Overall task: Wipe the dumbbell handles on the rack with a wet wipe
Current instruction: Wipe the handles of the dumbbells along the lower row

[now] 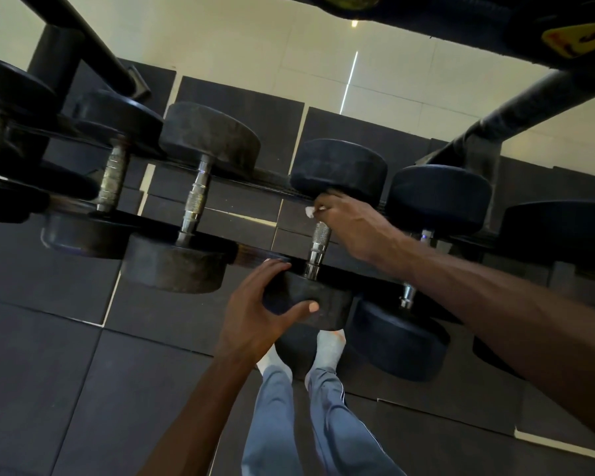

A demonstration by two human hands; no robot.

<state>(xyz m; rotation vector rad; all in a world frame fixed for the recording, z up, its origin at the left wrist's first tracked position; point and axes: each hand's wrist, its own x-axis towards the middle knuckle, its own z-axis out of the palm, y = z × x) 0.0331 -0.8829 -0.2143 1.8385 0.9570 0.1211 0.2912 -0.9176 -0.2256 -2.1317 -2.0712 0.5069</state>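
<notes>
Several black dumbbells lie across the rack rails (pixel 255 250) seen from above. My right hand (pixel 351 223) grips the far end of one dumbbell's chrome knurled handle (pixel 318 245), with a white wet wipe (pixel 310 211) bunched under its fingers against the metal. My left hand (pixel 255 310) holds the near rubber head (pixel 310 304) of that same dumbbell, fingers over its top and thumb along its front. The far head (pixel 340 166) sits just beyond my right hand.
More dumbbells sit left (pixel 194 201) and right (pixel 437 197) of this one on the rack. A black frame tube (pixel 516 115) slants at upper right. Dark rubber floor mats (pixel 66 372) lie below, and my socked feet (pixel 327 345) stand under the rack.
</notes>
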